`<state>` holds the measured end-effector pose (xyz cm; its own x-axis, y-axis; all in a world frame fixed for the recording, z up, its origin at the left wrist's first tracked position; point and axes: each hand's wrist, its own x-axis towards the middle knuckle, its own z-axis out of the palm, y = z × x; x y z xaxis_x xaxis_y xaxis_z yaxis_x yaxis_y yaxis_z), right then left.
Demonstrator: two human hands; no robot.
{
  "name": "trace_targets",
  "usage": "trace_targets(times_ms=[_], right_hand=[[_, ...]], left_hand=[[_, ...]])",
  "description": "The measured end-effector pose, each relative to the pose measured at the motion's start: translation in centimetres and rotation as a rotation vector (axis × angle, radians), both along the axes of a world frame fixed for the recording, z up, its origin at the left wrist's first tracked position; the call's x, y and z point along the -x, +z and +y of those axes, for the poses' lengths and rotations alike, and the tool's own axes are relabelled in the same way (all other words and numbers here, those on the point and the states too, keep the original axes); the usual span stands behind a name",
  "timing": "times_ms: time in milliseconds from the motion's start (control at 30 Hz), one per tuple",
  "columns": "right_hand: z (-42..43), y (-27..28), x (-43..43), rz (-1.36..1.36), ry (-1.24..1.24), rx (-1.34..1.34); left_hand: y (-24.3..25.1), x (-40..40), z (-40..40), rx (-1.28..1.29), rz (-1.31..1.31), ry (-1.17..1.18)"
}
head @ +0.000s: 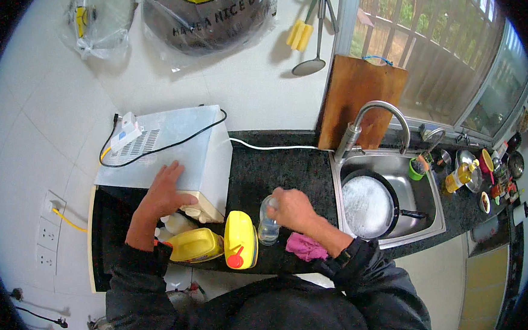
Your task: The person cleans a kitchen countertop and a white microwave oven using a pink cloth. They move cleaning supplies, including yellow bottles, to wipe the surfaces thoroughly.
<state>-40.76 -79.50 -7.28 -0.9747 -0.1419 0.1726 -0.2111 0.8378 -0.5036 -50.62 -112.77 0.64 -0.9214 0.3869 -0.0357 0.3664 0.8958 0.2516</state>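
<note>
My left hand (165,190) rests spread on the top front edge of a white microwave oven (188,142), its thumb along the cream front by the knobs. The oven's dark door (105,232) stands open at the left. My right hand (294,208) grips the upper end of a clear plastic bottle (269,231) standing on the black countertop (282,170). Just left of the bottle is a yellow jug (240,234) with a red cap. A second yellow jug (198,245) and white bottles (179,223) crowd the oven front. A crumpled pink cloth (305,247) lies below my right wrist.
A frying pan (368,205) with whitish, foamy-looking contents sits in the steel sink (414,188) under a curved faucet (378,106). Behind leans a wooden cutting board (363,94). A black cord (174,146) and white adapter (127,134) lie atop the oven. An oil bottle (460,177) stands right.
</note>
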Motion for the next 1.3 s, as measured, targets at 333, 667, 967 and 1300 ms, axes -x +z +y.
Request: trace_targets(times_ms=[333,667,967,1300], right_hand=[[13.2,0.6,9.6,-0.101,-0.146,-0.202],[20.9,-1.3,15.8,0.048,-0.237,-0.31],[12.4,3.1,7.2,0.314,-0.347,-0.061],[-9.1,4.3,-4.0,0.051,0.205,0.006]], left_hand=[[0.2,-0.5,0.1,-0.065,-0.002,-0.003],[-0.5,-1.0,-1.0,-0.064,-0.029,0.04],[0.0,-0.6,0.3,-0.08,0.0,0.06],[-0.3,-0.6,-0.6,-0.064,0.016,0.013]])
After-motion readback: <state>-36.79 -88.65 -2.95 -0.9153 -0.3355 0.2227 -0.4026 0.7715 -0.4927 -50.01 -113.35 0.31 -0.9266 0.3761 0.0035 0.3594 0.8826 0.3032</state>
